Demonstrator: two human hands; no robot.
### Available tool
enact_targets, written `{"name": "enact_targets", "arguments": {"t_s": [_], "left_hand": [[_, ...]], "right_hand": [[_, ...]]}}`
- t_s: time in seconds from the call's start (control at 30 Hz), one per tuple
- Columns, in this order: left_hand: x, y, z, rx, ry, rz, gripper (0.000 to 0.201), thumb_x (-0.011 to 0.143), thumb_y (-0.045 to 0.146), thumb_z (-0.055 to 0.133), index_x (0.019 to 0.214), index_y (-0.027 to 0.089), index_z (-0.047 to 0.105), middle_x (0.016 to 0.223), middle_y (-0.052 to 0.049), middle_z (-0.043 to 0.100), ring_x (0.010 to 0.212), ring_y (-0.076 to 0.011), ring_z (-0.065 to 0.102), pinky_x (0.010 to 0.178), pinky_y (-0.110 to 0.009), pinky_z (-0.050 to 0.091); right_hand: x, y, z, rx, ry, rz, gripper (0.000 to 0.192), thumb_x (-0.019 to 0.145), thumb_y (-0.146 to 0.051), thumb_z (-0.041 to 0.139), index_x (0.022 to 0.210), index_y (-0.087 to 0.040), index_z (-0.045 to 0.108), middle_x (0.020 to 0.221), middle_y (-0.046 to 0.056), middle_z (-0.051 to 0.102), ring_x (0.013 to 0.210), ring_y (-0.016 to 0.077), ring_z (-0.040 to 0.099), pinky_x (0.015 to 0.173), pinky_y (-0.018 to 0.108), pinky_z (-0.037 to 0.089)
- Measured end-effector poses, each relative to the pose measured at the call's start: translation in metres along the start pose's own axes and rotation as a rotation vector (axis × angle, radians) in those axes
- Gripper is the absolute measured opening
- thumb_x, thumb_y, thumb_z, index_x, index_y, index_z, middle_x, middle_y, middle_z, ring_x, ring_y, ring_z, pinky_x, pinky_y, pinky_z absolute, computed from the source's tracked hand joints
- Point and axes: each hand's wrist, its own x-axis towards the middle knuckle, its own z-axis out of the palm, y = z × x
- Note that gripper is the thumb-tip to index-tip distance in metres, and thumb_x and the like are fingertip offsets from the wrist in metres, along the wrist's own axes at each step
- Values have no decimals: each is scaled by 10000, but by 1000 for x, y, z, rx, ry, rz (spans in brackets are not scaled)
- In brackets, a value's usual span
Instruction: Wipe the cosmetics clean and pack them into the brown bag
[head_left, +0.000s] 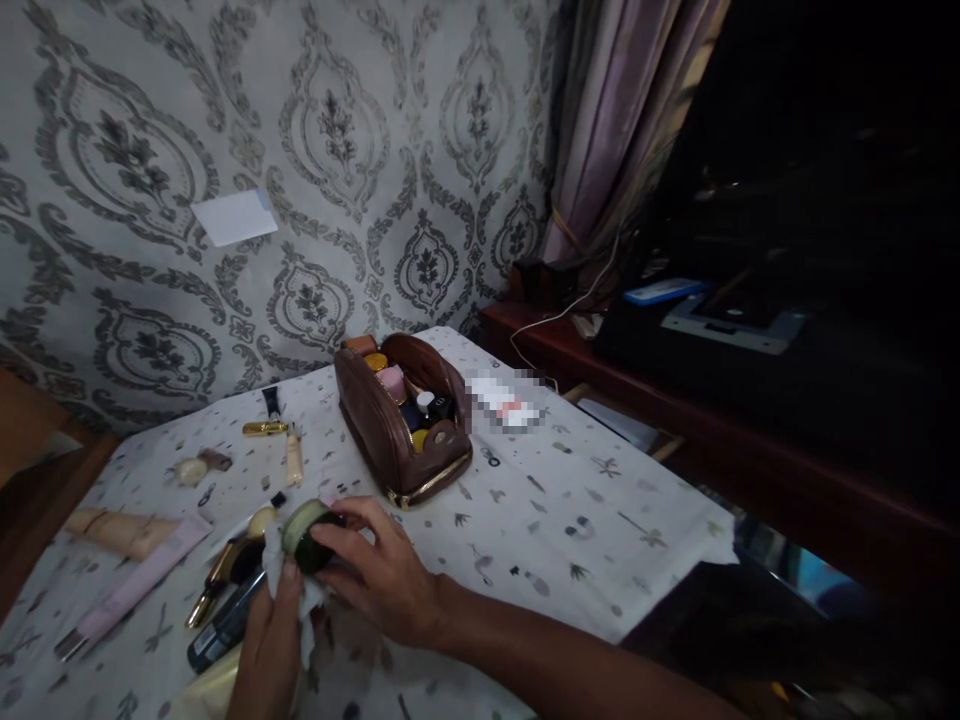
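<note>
My right hand [379,575] grips a small dark round jar [309,535] with a pale green lid, just above the table. Against the jar my left hand [271,640] presses a white tissue [289,590]. Behind them stands an open brown leather cosmetic pouch [401,425] holding several small bottles and jars. Scattered cosmetics lie to the left of my hands: a gold tube [264,428], a pale tube [293,460], a pink tube [135,585], a beige tube [120,530] and a dark tube [221,630].
The table wears a white patterned cloth [570,520] and stands against a damask wallpapered wall. A dark wooden shelf [675,400] with cables and devices runs along the right. A blurred flat item [504,400] lies beside the pouch.
</note>
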Motion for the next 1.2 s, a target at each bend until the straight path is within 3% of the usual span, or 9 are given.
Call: {"name": "enact_targets", "arguments": {"t_s": [0.1, 0.2, 0.43, 0.6, 0.77, 0.83, 0.97, 1.1, 1.2], "left_hand": [[2, 2, 0, -11, -34, -8, 484, 831, 600, 577, 1030, 185, 725, 1039, -132, 734, 1030, -348, 663, 780, -428, 574], [-8, 10, 5, -40, 38, -39, 537, 826, 638, 552, 1053, 178, 708, 1035, -120, 734, 1049, -344, 651, 806, -425, 568], [-33, 59, 18, -233, -59, 72, 517, 760, 626, 655, 1000, 169, 693, 840, -52, 717, 797, -243, 667, 690, -308, 569], [-15, 73, 14, -24, -195, 408, 372, 831, 524, 615, 673, 188, 614, 634, -18, 627, 624, -189, 599, 626, -275, 533], [-3, 61, 23, 62, -281, 517, 355, 871, 496, 572, 802, 171, 697, 711, -43, 694, 654, -213, 632, 641, -283, 532], [-3, 51, 29, 39, -269, 506, 385, 871, 519, 571, 902, 171, 733, 786, -58, 729, 727, -239, 659, 708, -308, 544], [-1, 23, 35, 12, -244, 548, 409, 889, 516, 571, 1085, 192, 728, 1023, -81, 764, 958, -283, 697, 888, -351, 535], [7, -8, 34, 99, -243, 681, 404, 940, 459, 524, 1237, 216, 651, 1197, -86, 727, 1097, -282, 681, 931, -345, 540], [16, -33, 31, 197, -217, 820, 390, 963, 411, 492, 1290, 230, 602, 1197, -110, 724, 1057, -279, 705, 872, -337, 576]], "right_hand": [[4, -1, -5, 4, 12, -1, 390, 938, -282, 594, 1321, -233, 539, 1233, 136, 553, 1118, 210, 571, 922, 317, 539], [10, -3, -10, 104, 4, 84, 435, 893, -294, 651, 1308, -225, 540, 1196, 129, 556, 1098, 217, 574, 922, 350, 536], [27, -7, -19, 479, 166, 535, 434, 694, -214, 747, 1107, -221, 616, 906, 6, 575, 673, 109, 550, 602, 233, 500], [53, -3, -71, 528, 201, 590, 414, 717, -275, 739, 1107, -206, 617, 921, 26, 622, 733, 128, 570, 611, 241, 487], [103, 34, -137, 192, 145, 447, 384, 753, -325, 735, 1103, -193, 649, 856, 3, 631, 682, 110, 552, 599, 236, 446], [125, 55, -150, -8, 68, 386, 374, 763, -333, 721, 1093, -166, 664, 813, -8, 631, 636, 97, 531, 593, 235, 417], [157, 85, -154, -450, -277, 328, 361, 759, -358, 726, 1053, -151, 696, 796, 6, 661, 690, 137, 580, 624, 242, 378], [173, 87, -143, -727, -631, 314, 362, 815, -398, 668, 1090, -163, 687, 1010, 92, 713, 924, 239, 656, 697, 271, 408], [177, 82, -134, -820, -789, 312, 360, 841, -412, 626, 1090, -159, 684, 1051, 122, 721, 989, 287, 671, 711, 297, 436]]}}
